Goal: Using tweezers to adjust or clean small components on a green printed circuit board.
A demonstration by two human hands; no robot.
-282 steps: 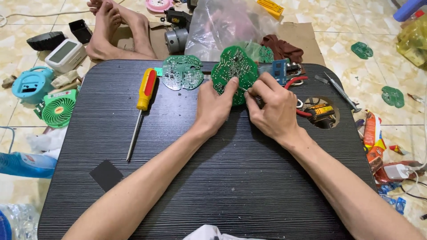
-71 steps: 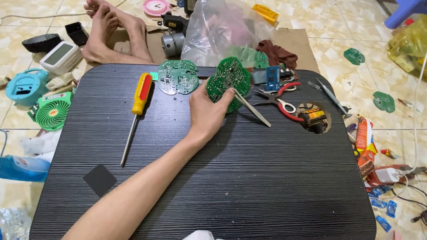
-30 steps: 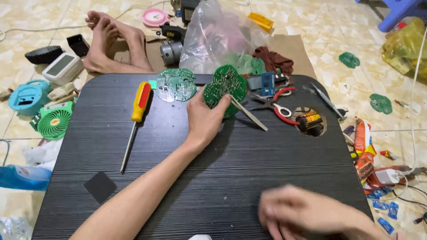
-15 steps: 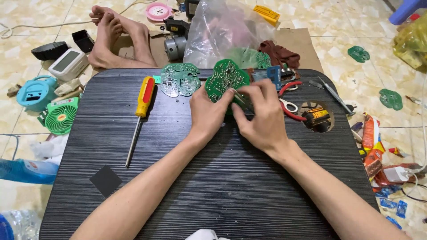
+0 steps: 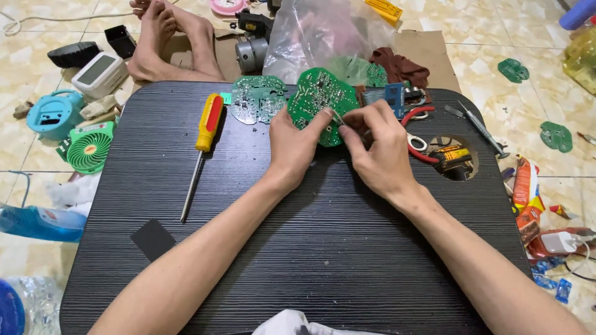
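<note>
A round green circuit board (image 5: 316, 98) lies tilted at the far middle of the black table (image 5: 310, 248). My left hand (image 5: 295, 146) pins the board's near edge, with thumb and fingers on it. My right hand (image 5: 375, 149) pinches a thin metal tool (image 5: 339, 119) whose tip touches the board beside my left fingers. A second green board (image 5: 257, 99) lies flat just left of the first, untouched.
A yellow and red screwdriver (image 5: 208, 124) lies left of my hands. Red-handled pliers (image 5: 419, 146) and a table hole holding a yellow part (image 5: 453, 158) sit to the right. Another person's bare feet (image 5: 167, 37), a plastic bag (image 5: 323, 31), a motor (image 5: 248, 54) and a green fan (image 5: 90, 146) surround the table.
My right hand came up from the table's near edge to the board and took hold of the thin metal tool that lay beside it. My left hand stayed on the board.
</note>
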